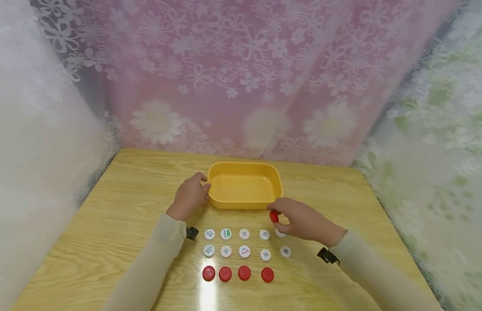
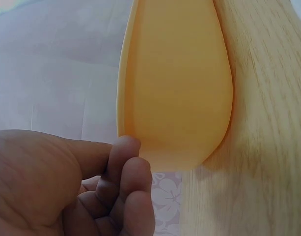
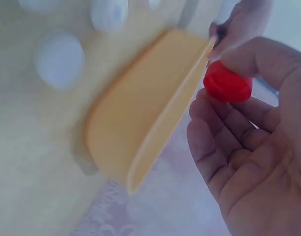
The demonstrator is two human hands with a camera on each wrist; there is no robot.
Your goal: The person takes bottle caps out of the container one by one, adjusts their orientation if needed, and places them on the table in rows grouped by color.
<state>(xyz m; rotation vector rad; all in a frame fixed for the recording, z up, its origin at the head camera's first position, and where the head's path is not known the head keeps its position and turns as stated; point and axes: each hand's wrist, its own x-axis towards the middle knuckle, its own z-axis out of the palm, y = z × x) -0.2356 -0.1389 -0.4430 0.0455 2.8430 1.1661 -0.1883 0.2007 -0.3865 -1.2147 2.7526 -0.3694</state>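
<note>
My right hand pinches a red bottle cap between thumb and fingers, just off the near right corner of a yellow plastic tub. In the right wrist view the red cap is tilted, its side toward the camera. At the tub's left end, my left hand holds the rim with thumb and fingertips; the left wrist view shows these fingertips at the rim. Inside, the tub shows a bare floor. Part of one white cap is hidden under my right hand.
Two rows of white printed bottle caps lie in front of the tub. Nearer still is a row of several red caps. The wooden table meets a pink floral curtain behind, with pale curtains at both sides.
</note>
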